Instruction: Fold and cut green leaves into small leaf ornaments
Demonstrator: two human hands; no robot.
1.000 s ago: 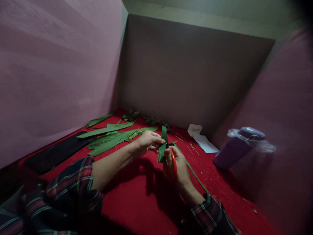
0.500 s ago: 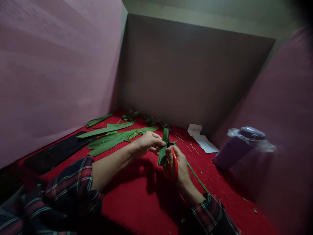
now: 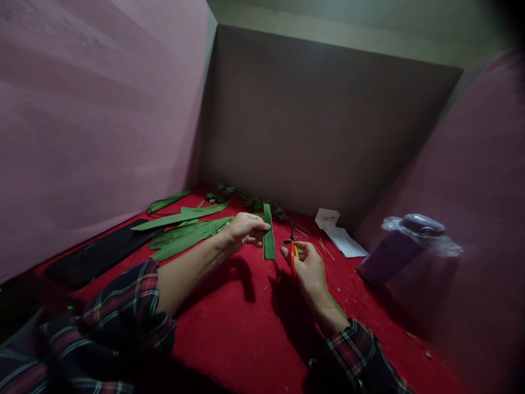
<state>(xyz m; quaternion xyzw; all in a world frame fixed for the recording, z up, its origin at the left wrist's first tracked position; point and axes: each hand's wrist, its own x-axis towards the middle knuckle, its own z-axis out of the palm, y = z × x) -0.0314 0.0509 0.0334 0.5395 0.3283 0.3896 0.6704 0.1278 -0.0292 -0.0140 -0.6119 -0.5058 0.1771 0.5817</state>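
Note:
My left hand (image 3: 245, 229) pinches a short green leaf strip (image 3: 268, 235), holding it upright above the red cloth (image 3: 229, 328). My right hand (image 3: 308, 267) grips red-handled scissors (image 3: 292, 251), their dark blades pointing up and away from me, a little to the right of the strip and apart from it. Both arms wear plaid sleeves.
Long green leaves (image 3: 184, 227) lie at the left with leafy scraps (image 3: 250, 201) along the back wall. A black flat object (image 3: 96, 254) lies far left. White papers (image 3: 338, 232), thin sticks (image 3: 320, 246) and a purple lidded cup (image 3: 400, 243) lie at the right. Walls close in on three sides.
The scissors have come off the leaf strip and moved right. My left hand has lifted the strip away up and to the left, now shorter-looking and upright.

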